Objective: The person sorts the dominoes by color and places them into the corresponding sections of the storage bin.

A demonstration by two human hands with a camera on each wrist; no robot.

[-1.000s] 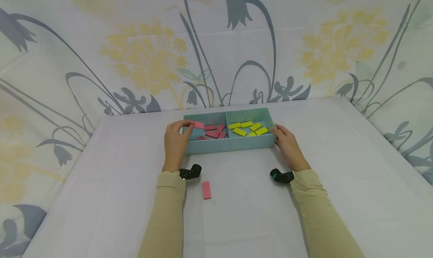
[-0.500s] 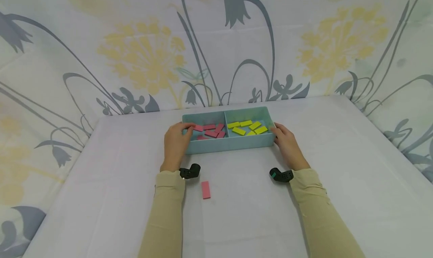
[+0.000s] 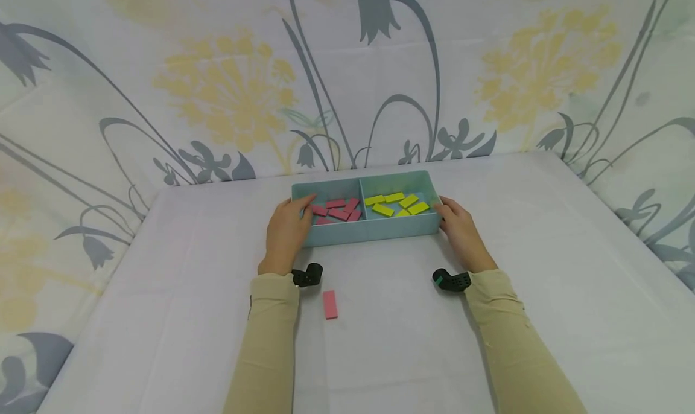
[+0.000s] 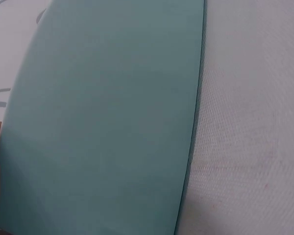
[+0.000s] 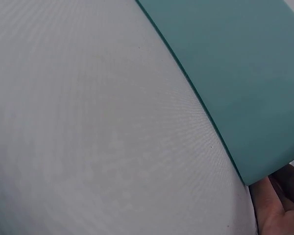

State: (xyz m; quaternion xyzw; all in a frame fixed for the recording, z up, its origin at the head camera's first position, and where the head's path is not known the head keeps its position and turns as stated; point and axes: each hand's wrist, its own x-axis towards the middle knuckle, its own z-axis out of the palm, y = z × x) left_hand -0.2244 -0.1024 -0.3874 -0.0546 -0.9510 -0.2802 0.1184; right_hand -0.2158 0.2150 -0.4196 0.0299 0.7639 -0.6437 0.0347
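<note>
A pale teal tray [image 3: 374,228] with two compartments sits on the white-covered table. Several pink tiles [image 3: 339,214] lie in its left compartment, several yellow ones [image 3: 383,210] in the right. My left hand [image 3: 284,233] is at the tray's left end, its loosely extended fingers reaching over the rim above the pink tiles, with no tile seen between them. At the opposite end, my right hand [image 3: 461,233] grips the tray's front right corner, thumb at the rim. In the right wrist view, its fingers [image 5: 267,201] bend round behind that corner.
One pink tile [image 3: 330,305] lies by itself on the white cloth [image 3: 391,341], nearer to me, between my forearms. Behind the tray rises a flower-patterned cloth backdrop [image 3: 347,70]. A black camera [image 3: 308,275] is strapped to my left wrist, another [image 3: 452,280] to my right.
The pink tile between my left fingers and thumb has been let go into the left compartment. My left fingers have loosened and drawn back slightly. My right hand keeps its grip.
</note>
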